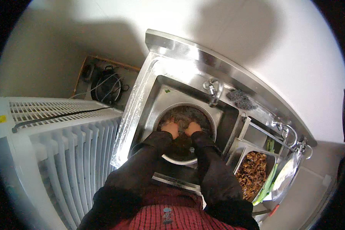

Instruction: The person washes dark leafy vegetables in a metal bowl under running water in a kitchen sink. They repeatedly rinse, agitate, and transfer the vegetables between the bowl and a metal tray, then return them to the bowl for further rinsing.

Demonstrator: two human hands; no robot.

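Both my hands reach into a round metal basin point(178, 161) that stands in a stainless steel sink point(172, 93). Dark, murky water point(184, 148) fills much of the basin, and brownish matter shows around the hands. My left hand point(170, 129) is sunk in on the left side, with only its back and wrist visible. Close beside it, my right hand point(193, 128) dips in at a similar depth. The fingers of both are hidden, so what they touch or hold cannot be seen. Dark sleeves come down to the wrists, over the basin's near rim.
A curved faucet point(217, 93) overhangs the sink's far right, beside a grey scouring mesh point(241, 99). Right of it, a second bowl holds a tray of brown, cut-up food point(251, 174) and green leaves point(266, 185). A white finned radiator point(74, 155) and a dark pan point(107, 87) are left.
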